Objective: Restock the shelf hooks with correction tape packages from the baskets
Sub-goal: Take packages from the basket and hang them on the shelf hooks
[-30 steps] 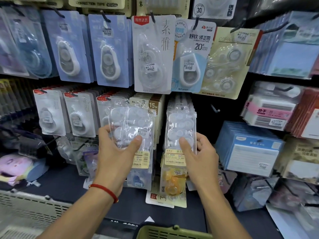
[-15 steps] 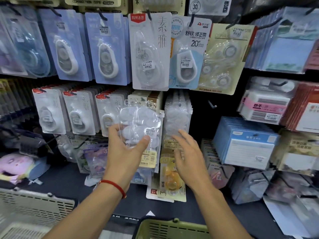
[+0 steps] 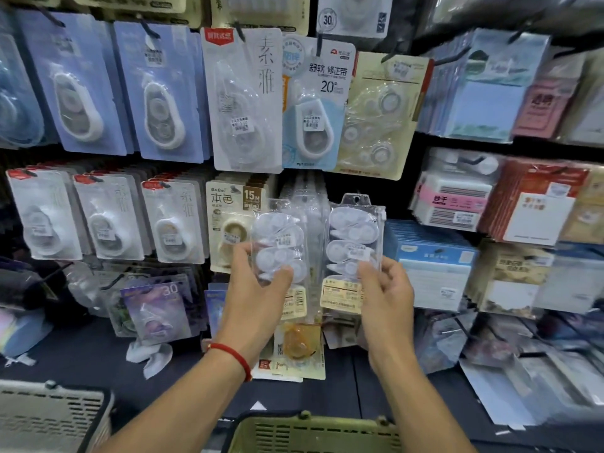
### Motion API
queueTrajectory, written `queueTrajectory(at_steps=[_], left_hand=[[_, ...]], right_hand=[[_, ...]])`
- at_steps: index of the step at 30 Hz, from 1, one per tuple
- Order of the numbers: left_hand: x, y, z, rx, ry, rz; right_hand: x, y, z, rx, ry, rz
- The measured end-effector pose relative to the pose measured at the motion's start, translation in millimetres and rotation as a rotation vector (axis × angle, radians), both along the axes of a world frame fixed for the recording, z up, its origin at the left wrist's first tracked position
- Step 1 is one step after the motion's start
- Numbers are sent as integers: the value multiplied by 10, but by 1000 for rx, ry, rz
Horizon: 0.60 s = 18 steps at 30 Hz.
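Left hand (image 3: 253,299) grips one clear correction tape package (image 3: 281,253), fingers clamped on its lower half. Right hand (image 3: 387,299) pinches a second clear package (image 3: 354,246) at 3 o'clock of the first: three white dispensers stacked, yellow label below, hang hole on top. Green basket (image 3: 313,433) sits at 6 o'clock.

There is just one camera, worn on the person's head. It looks forward and a bit down, close to the shelf hooks (image 3: 474,160). The green basket (image 3: 313,433) sits at the bottom edge.
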<state>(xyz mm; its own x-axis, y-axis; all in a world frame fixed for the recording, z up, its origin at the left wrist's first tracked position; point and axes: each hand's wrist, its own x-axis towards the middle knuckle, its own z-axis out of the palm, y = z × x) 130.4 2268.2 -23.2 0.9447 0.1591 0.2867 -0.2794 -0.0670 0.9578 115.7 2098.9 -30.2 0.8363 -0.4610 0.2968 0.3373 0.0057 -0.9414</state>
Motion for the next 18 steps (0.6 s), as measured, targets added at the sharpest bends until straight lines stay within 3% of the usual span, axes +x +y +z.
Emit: queueTrajectory(at_steps=[9,11,13,15,18], left_hand=[[-39,1,33,-9,-2,-9],[-35,0,29,-12,-5,-21],[-30,-5,18,-10,-11,-38],[-37,-20,24,-15,-5,-73],[-50,-71,27,-13,27,-147]], right_hand=[[48,-159,-29,4,4,-78],[41,-181,-45,-124,41,-136],[37,-218,-60,-396,96,-271],[26,-215,-58,-534,47,-329],[-4,-140,-56,-455,38,-24]])
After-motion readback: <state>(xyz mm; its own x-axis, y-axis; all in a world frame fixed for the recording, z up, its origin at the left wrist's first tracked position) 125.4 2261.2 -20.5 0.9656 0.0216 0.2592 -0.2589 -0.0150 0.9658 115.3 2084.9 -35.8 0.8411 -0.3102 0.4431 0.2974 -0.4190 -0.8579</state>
